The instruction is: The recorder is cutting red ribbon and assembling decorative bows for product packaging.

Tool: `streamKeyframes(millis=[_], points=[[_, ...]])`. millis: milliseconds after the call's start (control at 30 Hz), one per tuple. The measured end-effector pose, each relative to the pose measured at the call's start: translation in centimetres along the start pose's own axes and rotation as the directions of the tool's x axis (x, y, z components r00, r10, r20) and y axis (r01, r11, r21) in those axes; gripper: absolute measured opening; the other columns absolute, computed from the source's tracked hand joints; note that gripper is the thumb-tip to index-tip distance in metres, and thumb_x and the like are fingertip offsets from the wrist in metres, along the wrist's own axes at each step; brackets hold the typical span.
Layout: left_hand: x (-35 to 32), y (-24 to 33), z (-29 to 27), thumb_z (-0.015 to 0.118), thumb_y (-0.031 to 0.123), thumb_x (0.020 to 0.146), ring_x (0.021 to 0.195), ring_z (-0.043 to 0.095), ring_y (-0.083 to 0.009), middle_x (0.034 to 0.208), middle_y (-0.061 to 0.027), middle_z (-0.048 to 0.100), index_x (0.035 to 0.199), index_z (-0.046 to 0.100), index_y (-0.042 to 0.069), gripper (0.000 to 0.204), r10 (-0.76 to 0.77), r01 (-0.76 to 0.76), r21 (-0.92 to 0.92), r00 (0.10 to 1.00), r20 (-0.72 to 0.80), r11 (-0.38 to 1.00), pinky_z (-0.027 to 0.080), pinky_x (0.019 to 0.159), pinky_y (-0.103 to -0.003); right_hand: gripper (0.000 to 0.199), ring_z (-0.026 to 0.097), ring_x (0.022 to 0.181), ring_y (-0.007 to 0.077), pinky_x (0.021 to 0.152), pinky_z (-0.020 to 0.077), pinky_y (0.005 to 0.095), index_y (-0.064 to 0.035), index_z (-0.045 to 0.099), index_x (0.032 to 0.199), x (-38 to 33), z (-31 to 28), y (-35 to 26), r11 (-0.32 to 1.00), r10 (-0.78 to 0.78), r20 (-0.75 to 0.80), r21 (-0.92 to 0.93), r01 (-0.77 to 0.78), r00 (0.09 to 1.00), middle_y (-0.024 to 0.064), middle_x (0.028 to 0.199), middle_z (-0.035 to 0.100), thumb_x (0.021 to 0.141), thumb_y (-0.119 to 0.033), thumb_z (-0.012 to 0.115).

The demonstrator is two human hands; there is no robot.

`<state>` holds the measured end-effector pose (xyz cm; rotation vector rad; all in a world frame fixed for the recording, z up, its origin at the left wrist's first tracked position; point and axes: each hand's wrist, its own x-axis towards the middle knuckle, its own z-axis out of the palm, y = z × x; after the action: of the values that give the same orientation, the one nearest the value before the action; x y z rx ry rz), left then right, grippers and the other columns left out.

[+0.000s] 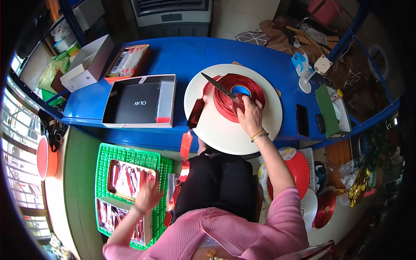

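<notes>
My right hand (249, 114) is closed around the handle of a knife (220, 86), its dark blade pointing to the far left. Beneath the knife lies a roll of shiny red ribbon (225, 106) with a blue core, on a round white board (208, 134). From the roll a red strip (186, 145) hangs over the table's near edge toward my lap. My left hand (148, 197) is down at the left, over the near right edge of a tin (112, 170) of small red and silver pieces. Its fingers are blurred against the pieces, so their grip is hidden.
A green basket (102, 149) carries the tin and a box (149, 225) of similar pieces. On the blue table (173, 54) are a black box in a white tray (130, 106), a phone (302, 120), a green box (325, 104) and a small white fan (305, 85). More ribbon rolls (324, 210) are at the right.
</notes>
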<state>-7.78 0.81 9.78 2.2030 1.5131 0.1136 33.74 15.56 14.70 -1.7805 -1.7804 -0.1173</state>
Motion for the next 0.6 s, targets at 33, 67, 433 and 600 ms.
streamKeyframes(millis=[33, 67, 433, 600], points=[[4.7, 1.6, -2.0, 0.064, 0.024, 0.078, 0.082, 0.058, -0.0363, 0.097, -0.0204, 0.057, 0.105, 0.054, 0.001, 0.037, 0.084, -0.089, -0.072, 0.994, -0.068, 0.993, 0.049, 0.068, -0.043, 0.032, 0.055, 0.095, 0.0325, 0.093, 0.0315, 0.0444, -0.0025, 0.046, 0.103, 0.2, 0.2, 0.0, 1.000, -0.005, 0.004, -0.014, 0.005, 1.000, 0.0178, 0.097, 0.060, 0.076, -0.011, 0.061], [8.6, 4.2, -3.8, 0.065, 0.014, 0.076, 0.084, 0.057, -0.0367, 0.094, -0.0162, 0.058, 0.107, 0.053, 0.002, 0.035, 0.264, -0.303, -0.038, 0.880, -0.395, 0.952, 0.047, 0.072, -0.042, 0.034, 0.055, 0.095, 0.0326, 0.094, 0.0314, 0.0449, -0.0027, 0.046, 0.105, 0.3, 0.2, 0.2, 1.000, 0.000, 0.032, -0.016, 0.000, 0.999, 0.0179, 0.098, 0.060, 0.076, -0.011, 0.061], [29.4, 10.9, -3.6, 0.063, 0.025, 0.070, 0.088, 0.061, -0.0324, 0.089, -0.0185, 0.063, 0.085, 0.062, 0.003, 0.026, -0.065, 0.051, -0.089, 0.986, -0.156, 0.995, 0.050, 0.078, -0.038, 0.029, 0.056, 0.091, 0.0327, 0.094, 0.0301, 0.0489, -0.0038, 0.047, 0.098, 0.3, 0.6, 1.8, 0.999, -0.019, 0.032, -0.038, 0.020, 0.999, 0.0171, 0.091, 0.061, 0.076, -0.013, 0.061], [27.4, 10.3, -3.0, 0.063, 0.027, 0.070, 0.086, 0.062, -0.0305, 0.088, -0.0160, 0.065, 0.083, 0.066, 0.007, 0.024, -0.051, 0.043, -0.170, 0.998, -0.038, 0.985, 0.050, 0.076, -0.038, 0.033, 0.056, 0.094, 0.0333, 0.097, 0.0300, 0.0464, -0.0038, 0.045, 0.104, 0.5, 0.5, 1.7, 0.999, 0.004, 0.080, -0.043, 0.000, 0.997, 0.0175, 0.099, 0.060, 0.076, -0.010, 0.061]])
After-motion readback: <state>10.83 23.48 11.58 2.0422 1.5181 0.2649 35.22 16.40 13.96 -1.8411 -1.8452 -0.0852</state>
